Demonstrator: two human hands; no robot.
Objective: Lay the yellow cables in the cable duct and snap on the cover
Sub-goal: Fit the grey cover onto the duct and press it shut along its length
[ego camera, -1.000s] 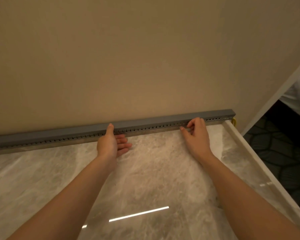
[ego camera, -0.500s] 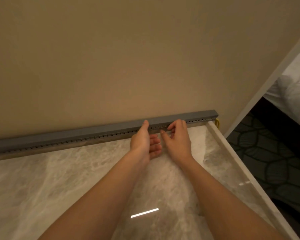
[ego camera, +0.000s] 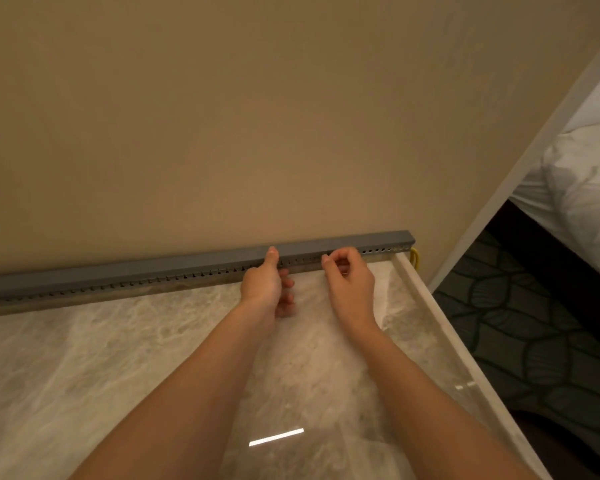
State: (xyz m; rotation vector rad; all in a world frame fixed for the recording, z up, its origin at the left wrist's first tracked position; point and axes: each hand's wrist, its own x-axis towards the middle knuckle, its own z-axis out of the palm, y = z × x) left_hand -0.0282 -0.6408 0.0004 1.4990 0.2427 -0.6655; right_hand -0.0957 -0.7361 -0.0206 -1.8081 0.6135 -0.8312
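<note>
A long grey cable duct (ego camera: 153, 270) with its cover on lies along the foot of the beige wall, on the back edge of a marble top (ego camera: 118, 358). A loop of yellow cable (ego camera: 414, 258) sticks out at the duct's right end. My left hand (ego camera: 265, 284) rests against the duct with its thumb on the cover and its fingers curled below. My right hand (ego camera: 350, 278) is a little to the right, fingers curled, pressed on the duct's slotted front.
The marble top ends in a raised white edge (ego camera: 440, 323) on the right. Beyond it lie dark patterned carpet (ego camera: 534, 341) and a bed with white linen (ego camera: 575, 188). The beige wall (ego camera: 257, 116) stands directly behind the duct.
Both hands have slid right along the duct from one second ago. Since half a second ago the right hand has moved apart from the left and curled its fingers.
</note>
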